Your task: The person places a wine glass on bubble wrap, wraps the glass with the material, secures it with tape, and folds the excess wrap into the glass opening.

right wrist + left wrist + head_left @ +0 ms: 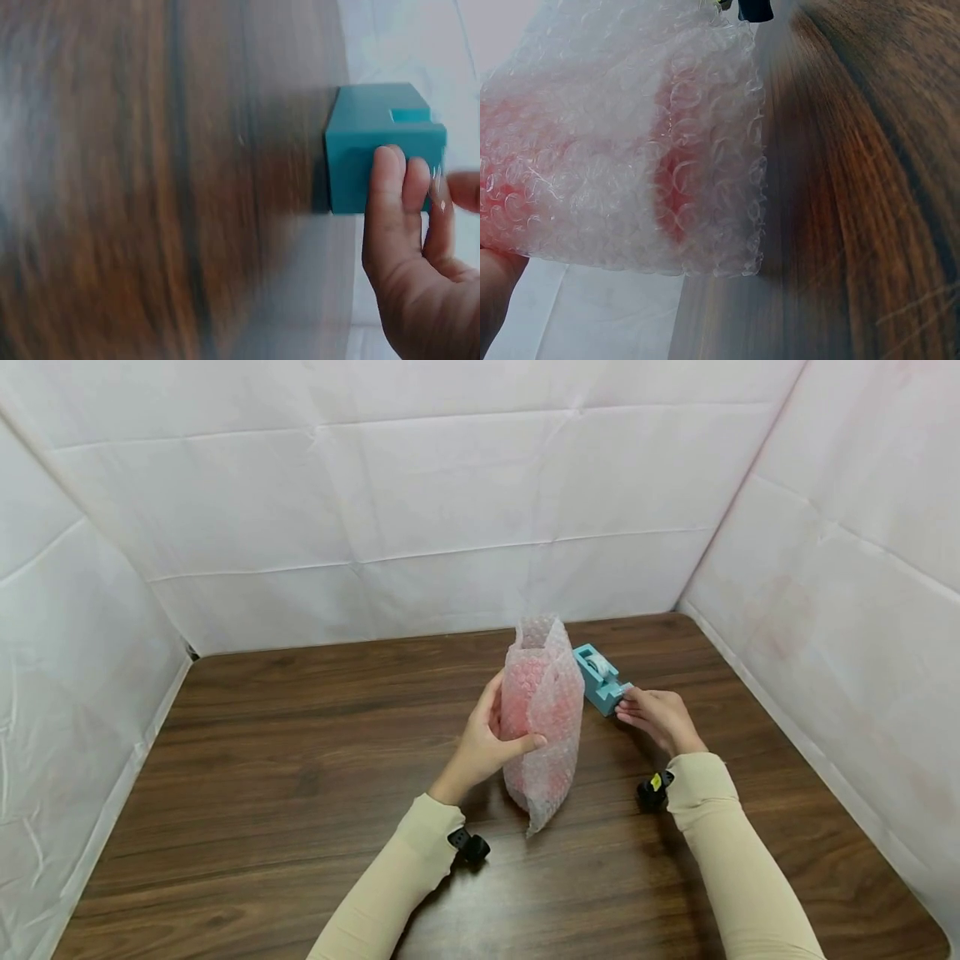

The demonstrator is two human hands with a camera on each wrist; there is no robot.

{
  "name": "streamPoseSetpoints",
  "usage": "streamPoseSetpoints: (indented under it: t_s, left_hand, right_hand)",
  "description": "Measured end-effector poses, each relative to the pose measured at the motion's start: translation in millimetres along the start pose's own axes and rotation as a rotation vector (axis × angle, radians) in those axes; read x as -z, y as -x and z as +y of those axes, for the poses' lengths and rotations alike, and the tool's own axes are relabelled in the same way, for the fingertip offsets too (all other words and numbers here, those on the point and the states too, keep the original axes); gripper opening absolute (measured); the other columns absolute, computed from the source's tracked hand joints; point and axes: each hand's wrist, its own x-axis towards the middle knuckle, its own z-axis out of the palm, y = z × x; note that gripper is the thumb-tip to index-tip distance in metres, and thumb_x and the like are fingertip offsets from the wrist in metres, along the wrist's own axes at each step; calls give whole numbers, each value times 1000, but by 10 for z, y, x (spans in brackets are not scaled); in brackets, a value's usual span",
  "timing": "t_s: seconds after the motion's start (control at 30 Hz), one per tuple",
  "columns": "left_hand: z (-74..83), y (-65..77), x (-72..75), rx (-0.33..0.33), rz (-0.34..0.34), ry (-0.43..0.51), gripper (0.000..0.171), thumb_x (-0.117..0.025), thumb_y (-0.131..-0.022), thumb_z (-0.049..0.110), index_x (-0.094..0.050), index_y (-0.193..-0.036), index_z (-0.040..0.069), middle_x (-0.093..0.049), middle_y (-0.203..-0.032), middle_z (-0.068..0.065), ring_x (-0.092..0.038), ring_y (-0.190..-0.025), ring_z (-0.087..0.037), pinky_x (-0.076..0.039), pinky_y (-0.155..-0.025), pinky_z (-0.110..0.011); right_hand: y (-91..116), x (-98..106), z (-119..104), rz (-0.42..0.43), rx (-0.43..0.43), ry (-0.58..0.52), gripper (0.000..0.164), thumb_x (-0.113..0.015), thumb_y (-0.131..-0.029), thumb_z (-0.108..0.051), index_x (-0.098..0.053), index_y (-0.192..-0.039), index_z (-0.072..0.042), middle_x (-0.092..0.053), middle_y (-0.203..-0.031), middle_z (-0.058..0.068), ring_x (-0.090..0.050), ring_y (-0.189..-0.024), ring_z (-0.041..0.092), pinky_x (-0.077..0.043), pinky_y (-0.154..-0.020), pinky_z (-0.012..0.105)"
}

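My left hand (pixel 491 739) grips a pink object wrapped in bubble wrap (pixel 543 718), its thumb across the front and its fingers around the left side. The bundle stands upright over the table, and the wrap's top edge is loose. The wrap hides what the pink object is. In the left wrist view, the bubble wrap (pixel 630 157) fills the left half. To the bundle's right is a teal tape dispenser (pixel 597 679) with a roll of clear tape (pixel 597 663). At the dispenser's near end my right hand (pixel 660 717) pinches the tape's end, other fingers against the dispenser's front (pixel 352 172).
The dark wood-grain table (pixel 300 777) runs beneath everything. White sheeting (pixel 442 493) hangs behind it and along both sides. Each wrist carries a small black camera, the left camera (pixel 471 847) just below the bundle and the right camera (pixel 652 793) low over the table.
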Motion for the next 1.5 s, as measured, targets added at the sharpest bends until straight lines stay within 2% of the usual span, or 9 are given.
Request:
streamPoseSetpoints:
  t_s: [0.2,0.47,0.6,0.73,0.83,1.0,1.17,1.37,1.5]
  left_hand:
    - [-2,14,10,-6,1,16,93,-83,-75,15,-27,-149,19,-46,-138,-12,-50,-119,-19,-45,-100,-30]
    - [1,31,4,-17,-3,10,98,-83,-70,42,-28,-149,23,-46,-137,-11,-51,-118,-17,-46,-99,-29]
    - [4,11,20,-23,1,0,95,-83,-73,35,-28,-149,22,-46,-138,-11,-50,-119,-18,-46,-99,-29]
    - [0,23,44,-2,9,-7,93,-83,-75,21,-27,-149,22,-46,-139,-10,-50,-120,-21,-46,-100,-33]
    - [-3,53,54,29,14,-14,93,-83,-75,24,-27,-149,23,-46,-139,-9,-50,-120,-21,-46,-101,-35]
    - [12,10,65,20,35,-10,95,-83,-72,36,-28,-148,26,-47,-137,-7,-51,-118,-20,-47,-100,-35]
    - [121,-15,147,27,74,-18,92,-83,-75,24,-28,-149,25,-48,-136,-8,-51,-118,-20,-48,-97,-32]
    - [254,45,323,93,157,-95,88,-77,-80,6,-26,-150,22,-47,-137,-10,-51,-121,-23,-48,-98,-36]
    - [327,78,434,115,206,-154,87,-76,-81,9,-26,-150,24,-47,-137,-9,-51,-121,-24,-47,-99,-39]
  right_hand:
    - [71,30,-4,-15,51,88,44,-61,-94,-12,-46,-125,17,-68,-77,-3,-67,-76,5,-56,-78,23]
    - [139,-70,5,124,283,431,33,-58,-95,-7,-56,-113,21,-69,-81,9,-65,-66,0,-57,-71,24]
    - [88,-83,-12,135,309,527,31,-57,-96,-8,-56,-112,19,-68,-92,23,-66,-70,4,-57,-74,28]
    - [5,-86,45,124,326,739,25,-56,-97,-12,-62,-106,10,-69,-94,22,-62,-72,7,-54,-66,25]
    - [-20,-80,90,97,309,809,24,-56,-97,-14,-64,-105,7,-70,-94,19,-64,-75,11,-49,-66,23]
    - [-10,-64,-126,-17,226,669,35,-55,-98,-14,-56,-120,13,-68,-105,26,-70,-84,16,-57,-79,34]
    - [-31,-89,-283,-128,127,488,43,-57,-97,-15,-49,-126,16,-71,-96,11,-69,-83,8,-54,-89,36]
    - [-88,-226,-347,-233,118,478,41,-57,-98,-28,-49,-123,3,-68,-101,6,-67,-92,12,-53,-90,37]
    - [-100,-400,-451,-315,169,494,36,-57,-97,-30,-48,-118,-3,-69,-98,5,-68,-90,15,-55,-84,33]
